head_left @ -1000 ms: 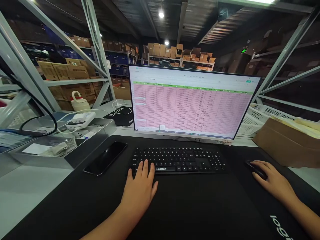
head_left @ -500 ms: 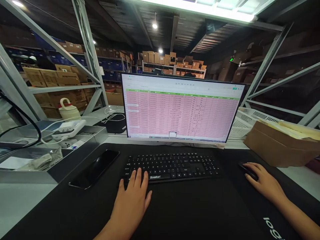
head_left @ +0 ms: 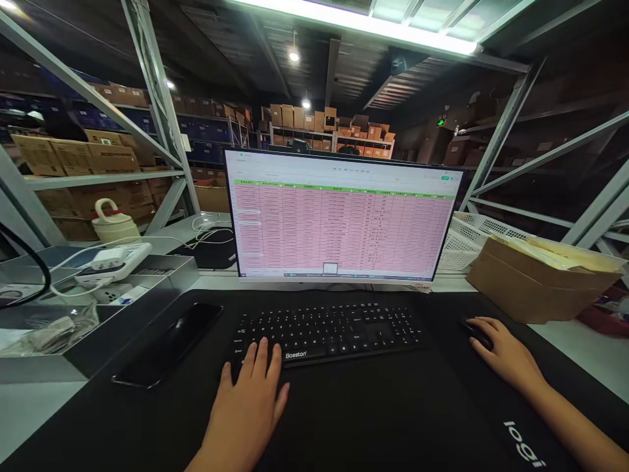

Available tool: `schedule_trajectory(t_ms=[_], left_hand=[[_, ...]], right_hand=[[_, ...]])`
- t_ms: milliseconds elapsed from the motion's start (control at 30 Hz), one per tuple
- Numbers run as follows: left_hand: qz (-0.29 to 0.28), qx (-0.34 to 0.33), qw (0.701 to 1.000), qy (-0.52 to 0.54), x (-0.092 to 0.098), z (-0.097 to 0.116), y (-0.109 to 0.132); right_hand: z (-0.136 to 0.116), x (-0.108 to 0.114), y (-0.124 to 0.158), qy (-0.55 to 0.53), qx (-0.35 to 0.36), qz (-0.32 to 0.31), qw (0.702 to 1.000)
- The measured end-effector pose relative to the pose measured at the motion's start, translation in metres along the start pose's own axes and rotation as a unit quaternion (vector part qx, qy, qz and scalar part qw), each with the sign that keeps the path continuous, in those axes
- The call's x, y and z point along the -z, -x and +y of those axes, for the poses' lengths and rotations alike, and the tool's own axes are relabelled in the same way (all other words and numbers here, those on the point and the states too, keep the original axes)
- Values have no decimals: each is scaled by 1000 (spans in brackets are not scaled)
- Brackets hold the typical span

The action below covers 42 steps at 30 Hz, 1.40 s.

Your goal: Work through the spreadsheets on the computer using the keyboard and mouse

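My left hand (head_left: 248, 396) lies with its fingers spread, fingertips on the lower left keys of a black Bosston keyboard (head_left: 339, 333). Nothing is held in it. Over to the right, my right hand (head_left: 508, 359) rests curled over a black computer mouse (head_left: 477, 335), which it partly covers. Both devices lie on a dark desk mat (head_left: 363, 419) that bears a white "logi" mark. Behind the keyboard stands a monitor (head_left: 344, 226) showing a spreadsheet with pink rows and a green header; its text is too small to read.
Left of the keyboard lies a black phone (head_left: 170, 346), beside a grey tray (head_left: 142, 311) holding a power strip and cables. A cream bottle (head_left: 116, 223) stands behind. At right are a brown cardboard box (head_left: 535, 285) with papers and white baskets (head_left: 464, 242). Metal shelf posts frame the desk.
The whole view has shifted, so things appear somewhat farther left. Both hands keep the same places, left on the keyboard and right on the mouse. The spreadsheet looks the same.
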<state>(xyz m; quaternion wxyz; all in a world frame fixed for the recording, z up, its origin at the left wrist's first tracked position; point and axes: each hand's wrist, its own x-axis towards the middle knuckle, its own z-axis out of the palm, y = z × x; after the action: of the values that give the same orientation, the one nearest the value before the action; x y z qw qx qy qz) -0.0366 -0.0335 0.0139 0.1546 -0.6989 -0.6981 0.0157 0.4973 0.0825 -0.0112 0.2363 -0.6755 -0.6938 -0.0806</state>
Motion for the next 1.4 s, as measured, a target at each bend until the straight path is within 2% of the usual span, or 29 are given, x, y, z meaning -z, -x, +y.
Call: schedule_trajectory(t_ms=[400,567,833,1267,1400], left_hand=[[15,-2,1000,7,-4,0,-3],[3,2,1000,-5,-3,0,-1],[-18,1,999,-27,2,1,-2],[-14,-1,1000,-14,2,1,-2],[-6,0,1000,-4,0,1,-2]], right_hand=[[0,-1,-1,-8,-1,9,1000],[3,-3,-2,-13,16,11,1000],[-1,1,0,-4,-6,3,1000],[-1,-1,0,-1,8,4,1000],[-3,2,0,9,-11,-4,1000]])
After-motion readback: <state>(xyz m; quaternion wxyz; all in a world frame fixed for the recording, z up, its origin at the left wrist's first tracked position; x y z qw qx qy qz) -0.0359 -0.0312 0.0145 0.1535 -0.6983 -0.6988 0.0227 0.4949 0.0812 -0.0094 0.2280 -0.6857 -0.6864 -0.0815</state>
